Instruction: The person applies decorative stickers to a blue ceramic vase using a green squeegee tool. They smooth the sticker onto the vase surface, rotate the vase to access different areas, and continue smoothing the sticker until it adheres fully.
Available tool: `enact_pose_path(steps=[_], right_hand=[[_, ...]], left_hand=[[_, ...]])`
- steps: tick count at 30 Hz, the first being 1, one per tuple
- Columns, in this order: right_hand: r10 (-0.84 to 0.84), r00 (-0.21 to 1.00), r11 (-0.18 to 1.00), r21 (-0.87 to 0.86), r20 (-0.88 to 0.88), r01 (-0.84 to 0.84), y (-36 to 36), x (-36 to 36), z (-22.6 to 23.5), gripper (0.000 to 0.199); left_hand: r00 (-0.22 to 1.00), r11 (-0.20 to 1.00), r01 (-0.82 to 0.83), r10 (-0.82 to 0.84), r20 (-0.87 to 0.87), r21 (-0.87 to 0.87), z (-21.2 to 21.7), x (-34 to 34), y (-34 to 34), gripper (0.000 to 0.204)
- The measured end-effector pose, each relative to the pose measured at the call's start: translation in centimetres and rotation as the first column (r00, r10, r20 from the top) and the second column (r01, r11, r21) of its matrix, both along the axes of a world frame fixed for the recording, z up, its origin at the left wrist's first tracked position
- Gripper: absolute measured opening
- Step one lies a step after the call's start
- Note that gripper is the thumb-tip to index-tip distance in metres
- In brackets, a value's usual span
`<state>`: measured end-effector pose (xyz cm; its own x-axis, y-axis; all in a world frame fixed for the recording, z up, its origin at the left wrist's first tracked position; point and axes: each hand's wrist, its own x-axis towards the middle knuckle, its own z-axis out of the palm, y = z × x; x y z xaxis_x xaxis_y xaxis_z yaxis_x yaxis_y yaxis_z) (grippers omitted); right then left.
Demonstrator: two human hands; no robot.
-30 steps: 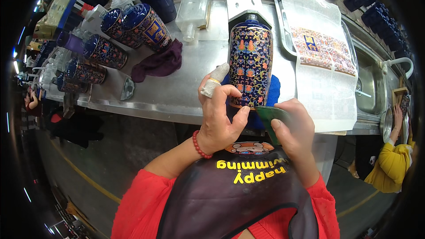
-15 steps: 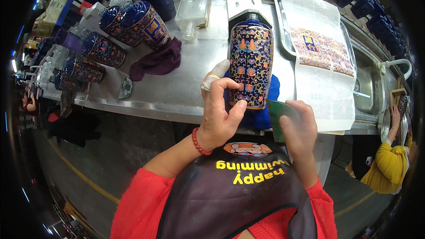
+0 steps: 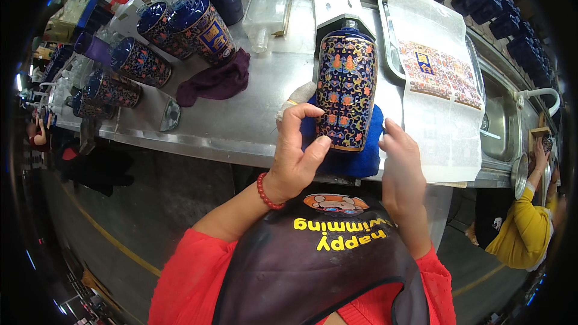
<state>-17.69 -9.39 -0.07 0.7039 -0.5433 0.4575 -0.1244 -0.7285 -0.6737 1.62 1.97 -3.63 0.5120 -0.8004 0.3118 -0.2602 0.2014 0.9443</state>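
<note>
A dark blue bottle (image 3: 347,90) with a colourful floral pattern lies with its neck pointing away from me, in a white holder (image 3: 337,3). Under its lower end is a bright blue cloth (image 3: 374,144). My left hand (image 3: 296,150) grips the bottle's lower left side, thumb and forefinger pressed on the pattern; a whitish cover wraps one finger. To the right of the bottle, apart from it, my right hand (image 3: 402,165) is closed with curled fingers, partly blurred. The green flat scraper it held earlier does not show now.
Right of the bottle, a patterned decal sheet (image 3: 442,78) on white paper overlies a metal tray (image 3: 385,18), beside a sink (image 3: 503,120). Leftward are a purple cloth (image 3: 215,78), a clear bottle (image 3: 268,9) and several patterned bottles (image 3: 141,63). A person in yellow (image 3: 524,222) works at far right.
My right hand has turned and drawn slightly away from the bottle's lower right edge, and the green scraper has gone from sight. My left hand keeps its grip on the bottle.
</note>
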Motion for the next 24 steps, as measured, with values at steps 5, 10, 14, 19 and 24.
enact_pose_path(steps=[5,10,14,19,24], right_hand=[[0.073,0.981,0.95,-0.287,-0.179,-0.123,0.2,0.9,0.2,0.065],[0.072,0.964,0.942,-0.3,-0.257,-0.15,0.6,1.1,0.9,0.068],[0.036,0.959,0.95,-0.288,-0.282,-0.121,0.8,1.4,1.1,0.059],[0.048,0.957,0.931,-0.334,-0.285,-0.146,0.6,1.3,1.2,0.058],[0.037,0.956,0.925,-0.353,-0.292,-0.144,0.6,1.4,1.3,0.054]], left_hand=[[1.0,0.997,-0.007,0.007,0.0,0.07,-0.3,0.4,0.5,0.046],[0.993,0.992,-0.003,-0.011,0.119,0.123,0.0,0.7,0.7,0.053],[0.981,0.993,-0.004,-0.018,0.195,0.114,-0.1,1.0,0.5,0.055],[0.993,0.989,0.095,-0.087,-0.078,0.111,-0.5,1.6,0.4,0.059],[0.976,0.989,0.069,-0.095,0.195,0.133,-0.4,2.0,0.3,0.062]])
